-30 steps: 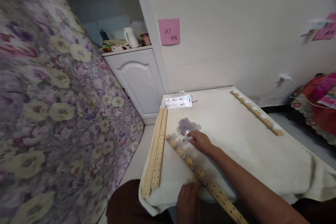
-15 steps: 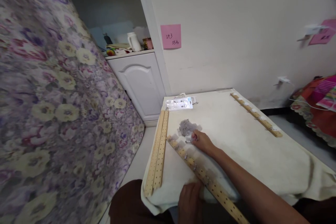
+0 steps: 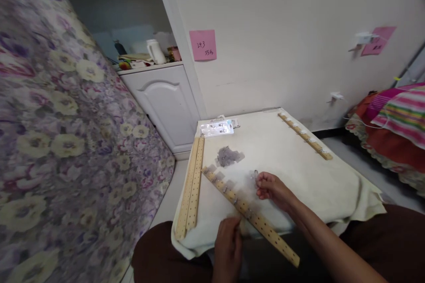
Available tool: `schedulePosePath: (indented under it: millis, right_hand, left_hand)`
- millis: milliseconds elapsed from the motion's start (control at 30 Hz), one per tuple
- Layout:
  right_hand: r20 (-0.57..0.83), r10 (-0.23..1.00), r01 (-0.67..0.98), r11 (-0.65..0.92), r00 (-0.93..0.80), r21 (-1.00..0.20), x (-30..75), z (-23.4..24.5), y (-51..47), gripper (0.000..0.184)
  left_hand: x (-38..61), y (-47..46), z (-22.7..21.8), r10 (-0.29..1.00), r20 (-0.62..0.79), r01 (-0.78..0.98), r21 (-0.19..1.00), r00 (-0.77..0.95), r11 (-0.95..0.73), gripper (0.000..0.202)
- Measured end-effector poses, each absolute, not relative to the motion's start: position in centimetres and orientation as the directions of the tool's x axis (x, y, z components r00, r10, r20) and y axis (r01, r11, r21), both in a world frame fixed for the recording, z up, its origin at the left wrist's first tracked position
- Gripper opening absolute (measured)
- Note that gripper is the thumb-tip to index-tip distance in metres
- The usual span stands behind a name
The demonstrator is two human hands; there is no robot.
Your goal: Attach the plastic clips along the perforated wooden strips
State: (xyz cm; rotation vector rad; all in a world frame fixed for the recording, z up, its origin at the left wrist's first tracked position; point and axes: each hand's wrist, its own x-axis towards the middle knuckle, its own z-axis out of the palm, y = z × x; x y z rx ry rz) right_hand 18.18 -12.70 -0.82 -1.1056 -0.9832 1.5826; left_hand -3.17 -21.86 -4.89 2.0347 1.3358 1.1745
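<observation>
My right hand (image 3: 269,188) pinches a small clear hook (image 3: 254,174) with a metal loop, held over the cloth to the right of the perforated wooden strip (image 3: 272,234). Several similar hooks sit in a row along the upper part of that strip, which lies slanted and reaches past the table's front edge. By the strip's near edge, my left hand (image 3: 227,239) is closed with its fingers curled; what lies between its fingertips is hidden. Beyond the strip is a pile of clear hooks (image 3: 227,155).
Two more perforated wooden strips (image 3: 191,190) lie along the left side of the cloth-covered table (image 3: 262,141). At the back left is a clear plastic package (image 3: 215,128) with hooks. Another strip with hooks (image 3: 305,136) lies at the right. A floral curtain (image 3: 83,141) hangs at left.
My right hand has drawn back from the pile, toward me and to the right, with a hook in its fingers. The view has turned slightly right. My left hand stays near the strip.
</observation>
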Motion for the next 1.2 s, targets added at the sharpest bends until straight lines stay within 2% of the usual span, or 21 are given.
schedulePosePath:
  millis: [100, 267, 433, 567, 633, 700, 867, 1200]
  right_hand:
    - [-0.213, 0.956, -0.346, -0.273, -0.201, -0.898, 18.6, -0.4, -15.0, 0.026]
    - [-0.144, 0.948, -0.294, -0.229, -0.284, -0.928, 18.5, 0.0, -17.4, 0.024]
    - [-0.082, 0.937, -0.027, -0.097, -0.339, -0.995, 19.4, 0.7, -18.6, 0.020]
    - [-0.013, 0.938, 0.194, 0.059, -0.346, -0.979, 20.2, 0.8, -19.9, 0.013]
    - [-0.016, 0.932, 0.253, 0.082, -0.363, -0.964, 20.4, 0.6, -20.6, 0.012]
    - [-0.065, 0.918, 0.251, 0.038, -0.391, -0.967, 20.5, 0.3, -21.1, 0.013]
    - [-0.181, 0.893, 0.128, -0.140, -0.412, -0.982, 20.7, -0.7, -21.3, 0.013]
    - [-0.147, 0.933, 0.019, -0.149, -0.329, -0.989, 21.2, -3.2, -19.6, 0.013]
  left_hand:
    - [-2.5, -22.1, -2.7, 0.941, 0.310, 0.450, 0.826, 0.136, -0.338, 0.018]
    - [-0.1, -22.3, 0.9, 0.989, 0.109, 0.283, 0.950, 0.103, -0.135, 0.022]
    - [1.4, -22.7, 1.4, 0.994, -0.011, 0.091, 0.996, 0.113, 0.001, 0.035]
    - [1.9, -23.4, -0.2, 0.977, -0.109, 0.036, 0.994, 0.184, 0.104, 0.025]
    - [2.2, -23.8, -1.1, 0.959, -0.158, 0.020, 0.987, 0.237, 0.158, 0.023]
    - [2.5, -24.0, -1.8, 0.942, -0.200, 0.012, 0.979, 0.269, 0.204, 0.026]
    - [3.1, -24.4, -2.7, 0.917, -0.280, 0.011, 0.957, 0.285, 0.289, 0.034]
    - [3.2, -24.4, -3.8, 0.887, -0.412, 0.054, 0.911, 0.209, 0.410, 0.039]
